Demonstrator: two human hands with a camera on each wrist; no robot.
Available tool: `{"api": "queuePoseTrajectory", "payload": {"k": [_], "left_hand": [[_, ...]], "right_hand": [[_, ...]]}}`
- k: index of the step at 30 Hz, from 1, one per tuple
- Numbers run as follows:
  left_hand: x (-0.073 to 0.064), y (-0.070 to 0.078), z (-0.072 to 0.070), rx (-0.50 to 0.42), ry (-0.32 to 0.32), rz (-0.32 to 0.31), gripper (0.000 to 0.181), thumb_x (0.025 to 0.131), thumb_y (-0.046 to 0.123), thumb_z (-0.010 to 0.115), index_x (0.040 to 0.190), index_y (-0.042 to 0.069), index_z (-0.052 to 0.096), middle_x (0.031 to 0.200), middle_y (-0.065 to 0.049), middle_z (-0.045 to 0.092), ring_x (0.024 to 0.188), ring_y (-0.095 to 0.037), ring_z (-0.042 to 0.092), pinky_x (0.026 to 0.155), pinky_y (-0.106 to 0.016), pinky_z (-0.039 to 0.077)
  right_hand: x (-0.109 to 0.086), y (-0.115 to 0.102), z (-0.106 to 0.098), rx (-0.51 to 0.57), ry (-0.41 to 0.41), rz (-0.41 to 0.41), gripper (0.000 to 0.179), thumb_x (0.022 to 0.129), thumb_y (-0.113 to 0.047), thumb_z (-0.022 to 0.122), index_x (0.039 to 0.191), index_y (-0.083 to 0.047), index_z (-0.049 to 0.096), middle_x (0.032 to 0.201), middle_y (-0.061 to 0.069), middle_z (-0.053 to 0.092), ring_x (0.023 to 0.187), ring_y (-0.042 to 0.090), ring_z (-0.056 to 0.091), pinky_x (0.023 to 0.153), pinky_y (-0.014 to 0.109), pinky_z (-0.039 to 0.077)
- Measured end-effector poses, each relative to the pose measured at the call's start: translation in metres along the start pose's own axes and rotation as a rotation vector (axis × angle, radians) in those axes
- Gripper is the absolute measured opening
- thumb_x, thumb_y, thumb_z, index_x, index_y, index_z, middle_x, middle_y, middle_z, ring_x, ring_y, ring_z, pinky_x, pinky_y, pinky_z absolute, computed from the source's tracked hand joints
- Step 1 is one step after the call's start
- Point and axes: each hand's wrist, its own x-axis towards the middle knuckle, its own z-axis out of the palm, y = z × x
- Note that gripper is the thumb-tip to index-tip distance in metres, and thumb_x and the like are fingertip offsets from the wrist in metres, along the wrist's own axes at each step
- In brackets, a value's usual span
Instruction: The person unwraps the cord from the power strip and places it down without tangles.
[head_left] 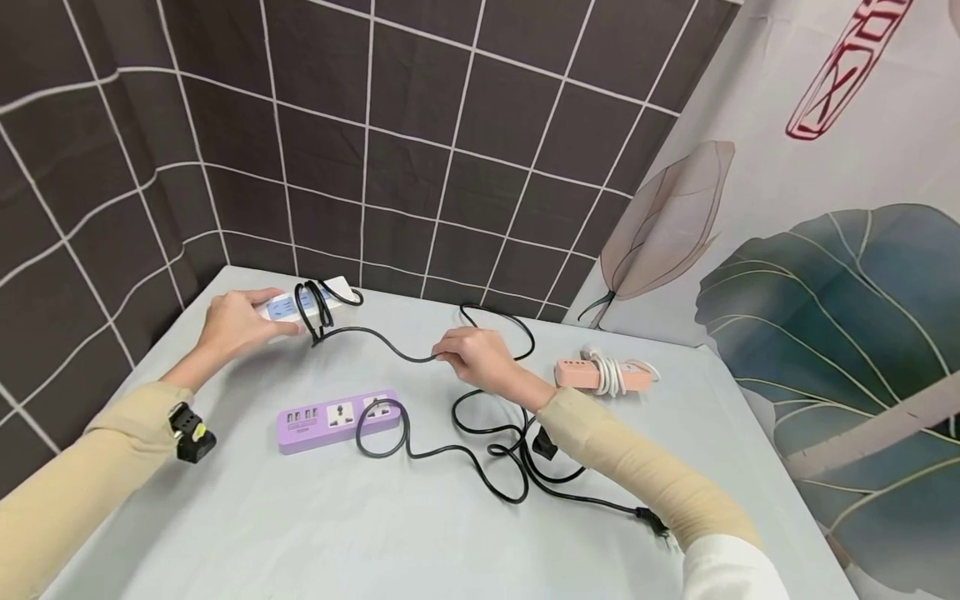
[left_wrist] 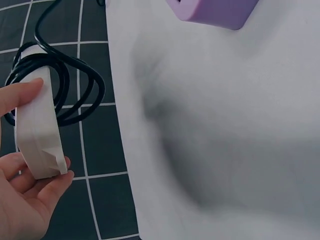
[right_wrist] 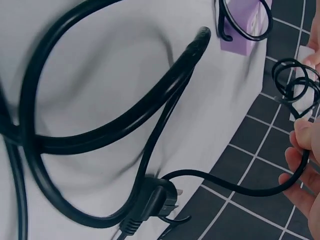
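My left hand (head_left: 238,321) grips the near end of a white power strip (head_left: 281,307) with blue socket panels, held up at the back left. Loops of black cord (head_left: 375,335) wrap around that strip, as the left wrist view also shows. From the loops the cord runs across to my right hand (head_left: 480,360), which pinches it between thumb and fingers. Past the right hand, black cord curves on over the table. A purple power strip (head_left: 315,427) lies in front of the hands, a loop of black cord over its right end.
An orange power strip (head_left: 637,381) wound with white cord (head_left: 611,375) lies at right. Black cords tangle in the middle, with one black plug (head_left: 543,444) by the right forearm and another plug (head_left: 651,518) nearer the front. A dark tiled backdrop (head_left: 412,150) rises behind the white table (head_left: 360,525).
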Motion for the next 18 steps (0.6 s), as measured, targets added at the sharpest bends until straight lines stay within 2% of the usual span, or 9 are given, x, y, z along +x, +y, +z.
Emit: {"api": "queuePoseTrajectory", "payload": {"k": [5,11,18], "left_hand": [[0.000,0.002,-0.005,-0.005,0.013,-0.008,0.069,0.066,0.038,0.084,0.124,0.006,0.064,0.094,-0.025,0.069,0.083,-0.030,0.055,0.063,-0.030,0.036],[-0.001,0.005,-0.008,0.002,0.020,0.018,0.068,0.066,0.036,0.083,0.123,0.005,0.064,0.093,-0.025,0.069,0.083,-0.032,0.054,0.063,-0.031,0.035],[-0.003,0.007,-0.011,0.002,0.017,0.020,0.067,0.067,0.034,0.083,0.124,0.005,0.063,0.095,-0.027,0.068,0.088,-0.034,0.052,0.065,-0.032,0.034]], "right_hand": [[0.007,0.000,0.002,-0.030,-0.030,0.029,0.011,0.088,-0.013,0.067,0.090,-0.019,0.076,0.083,-0.009,0.071,0.070,0.006,0.064,0.050,0.023,0.044],[0.018,0.002,0.006,-0.049,-0.054,0.076,0.012,0.089,-0.013,0.066,0.091,-0.020,0.077,0.084,-0.009,0.071,0.070,0.006,0.065,0.048,0.022,0.043],[0.032,0.000,0.012,-0.059,-0.078,0.165,0.012,0.089,-0.015,0.067,0.094,-0.020,0.076,0.091,-0.009,0.073,0.083,0.009,0.067,0.057,0.026,0.050]]}}
